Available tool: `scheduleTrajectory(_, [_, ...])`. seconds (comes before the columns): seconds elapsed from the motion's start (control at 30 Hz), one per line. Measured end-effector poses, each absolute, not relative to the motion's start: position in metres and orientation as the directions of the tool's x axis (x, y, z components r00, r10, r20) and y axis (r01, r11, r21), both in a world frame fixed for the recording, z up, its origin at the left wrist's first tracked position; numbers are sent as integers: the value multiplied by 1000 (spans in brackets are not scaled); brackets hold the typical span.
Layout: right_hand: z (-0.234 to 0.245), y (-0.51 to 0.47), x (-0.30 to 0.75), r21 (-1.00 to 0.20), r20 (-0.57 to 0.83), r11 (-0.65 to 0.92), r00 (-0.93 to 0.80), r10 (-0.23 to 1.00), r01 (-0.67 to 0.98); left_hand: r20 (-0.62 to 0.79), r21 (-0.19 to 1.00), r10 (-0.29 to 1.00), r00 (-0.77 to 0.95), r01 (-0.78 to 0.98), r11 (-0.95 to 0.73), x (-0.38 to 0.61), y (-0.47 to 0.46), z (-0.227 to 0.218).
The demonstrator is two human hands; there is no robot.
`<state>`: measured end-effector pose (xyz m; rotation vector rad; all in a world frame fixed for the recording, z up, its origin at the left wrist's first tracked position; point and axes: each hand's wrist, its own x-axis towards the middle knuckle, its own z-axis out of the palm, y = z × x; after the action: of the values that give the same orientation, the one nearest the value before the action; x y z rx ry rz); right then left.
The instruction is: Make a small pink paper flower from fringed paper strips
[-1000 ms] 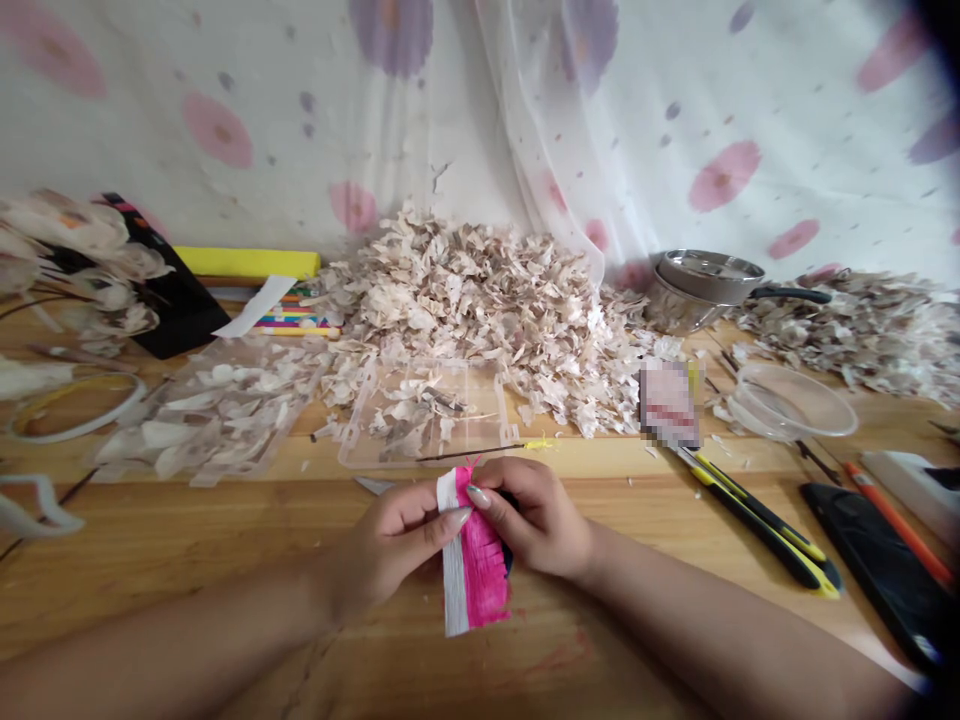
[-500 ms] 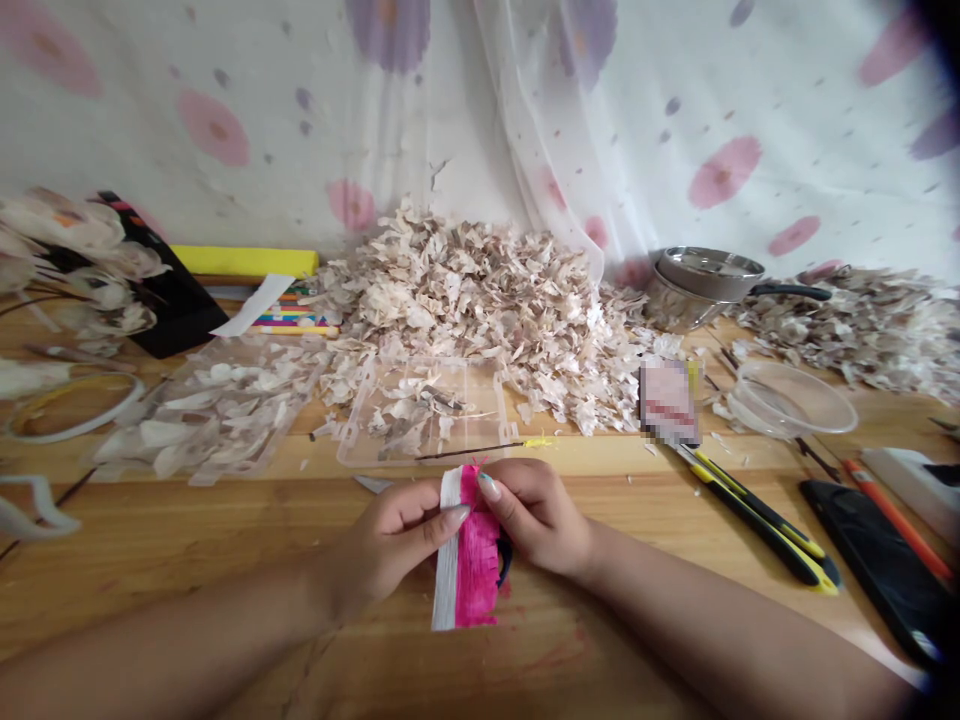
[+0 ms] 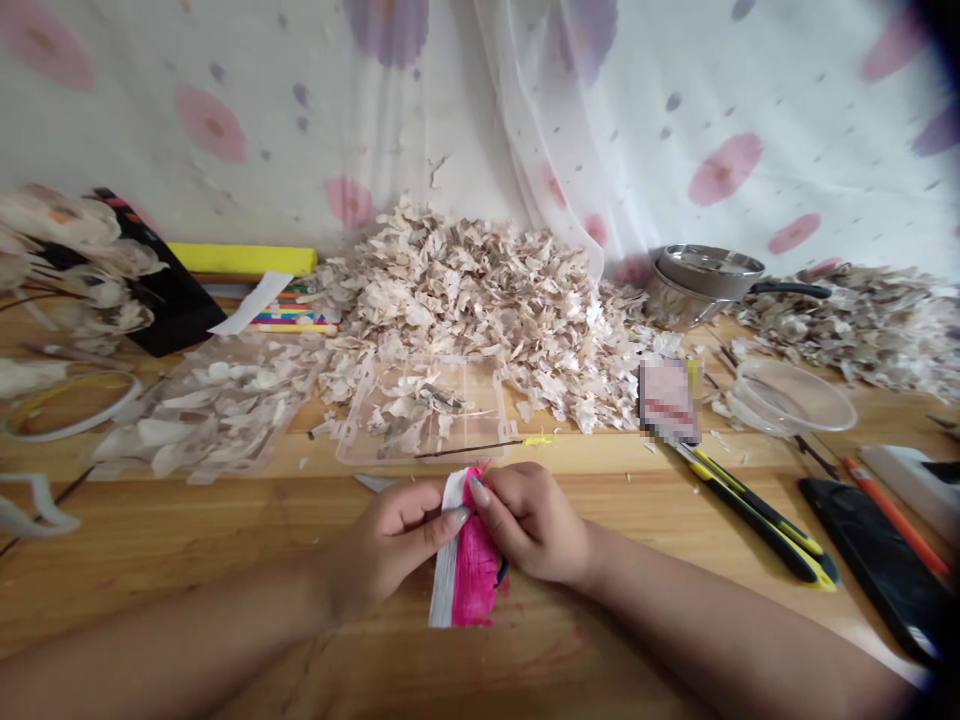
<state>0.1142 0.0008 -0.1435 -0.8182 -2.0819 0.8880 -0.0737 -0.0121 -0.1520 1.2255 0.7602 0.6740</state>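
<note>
The left hand (image 3: 394, 540) and the right hand (image 3: 534, 525) work close together on a strip of pink and white fringed paper (image 3: 469, 565), which hangs between them above the wooden table (image 3: 225, 590), near a clear plastic box (image 3: 420, 460). Both hands are almost closed: the left pinches the strip's white side, and the right fingertips (image 3: 480, 491) press its pink top part.

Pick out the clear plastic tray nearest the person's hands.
It is the rectangular clear tray just beyond the left hand and right hand, holding a small heap of pale flakes; the other clear tray lies further left.
</note>
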Motion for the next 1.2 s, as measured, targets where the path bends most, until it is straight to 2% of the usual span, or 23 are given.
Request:
scheduleTrajectory(0.13, [-146,1,115,-823,368,528,-511,777,209,-155,973,810,566,-53,224,-73,-11,-152])
scheduleTrajectory(0.27, [-151,1,115,-851,335,472,-455,825,229,-163,973,811,562,-47,228,-73,-11,-155])
scheduleTrajectory(0.53, [-147,-1,111,-744,365,533,-424,829,402,-187,968,803,566,-32,247,-74,-13,-155])
scheduleTrajectory(0.63, [-148,-2,111,-741,353,524,-419,836,420,-200,966,807,556,-27,257,-75,-14,-156])
scheduleTrajectory(0.8, [-152,1,113,-893,258,373,-396,881,250,-197,963,835,513,-56,262,-74,-14,-158])
scheduleTrajectory(0.9, [-152,4,115,-965,179,238,-384,906,111,-231,934,845,482,-135,332,-72,-14,-157])
scheduleTrajectory(1.07, [-151,6,112,-991,108,131,-389,915,34,-213,910,838,503,-209,357,-71,-14,-156])
scheduleTrajectory(1.2, [-151,6,110,-995,70,93,-408,910,35,-204,932,836,509,-161,326,-73,-15,-156])
